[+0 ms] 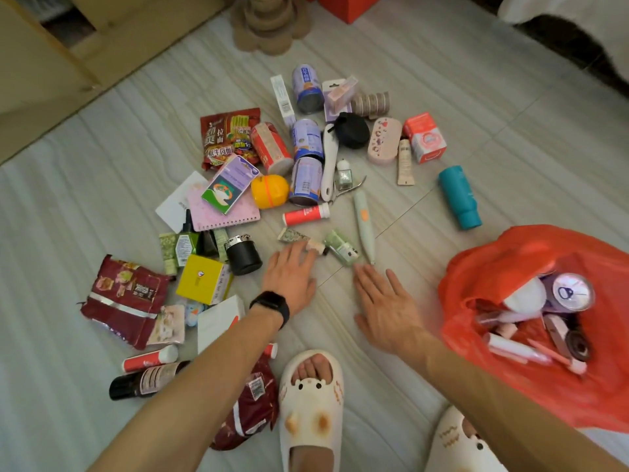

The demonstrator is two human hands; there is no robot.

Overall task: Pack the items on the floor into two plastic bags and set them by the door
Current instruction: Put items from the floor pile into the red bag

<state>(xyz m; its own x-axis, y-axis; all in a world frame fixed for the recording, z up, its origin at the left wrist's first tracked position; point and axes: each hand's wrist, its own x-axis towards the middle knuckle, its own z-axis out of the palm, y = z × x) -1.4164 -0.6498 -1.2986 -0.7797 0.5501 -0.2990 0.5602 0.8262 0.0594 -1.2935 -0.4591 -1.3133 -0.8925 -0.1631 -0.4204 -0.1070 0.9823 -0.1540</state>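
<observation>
Several small items lie scattered on the pale floor: blue cans (307,88), a red noodle packet (226,136), a yellow box (200,279), a teal bottle (459,197), a red tube (306,213). An open red plastic bag (483,277) sits at the right, holding a can and cosmetics. My left hand (291,275), with a black wristband, lies flat, its fingertips touching a small green tube (294,235). My right hand (384,301) is spread, fingertips just short of a green-and-white tube (342,248) and a white pen-shaped device (364,226). Neither hand holds anything.
My feet in white slippers (311,400) stand at the bottom. A dark red snack bag (124,298) and a dark bottle (146,379) lie at the lower left. A cardboard cat scratcher (269,22) and a red box (347,5) stand at the back, wooden furniture (44,63) at the left.
</observation>
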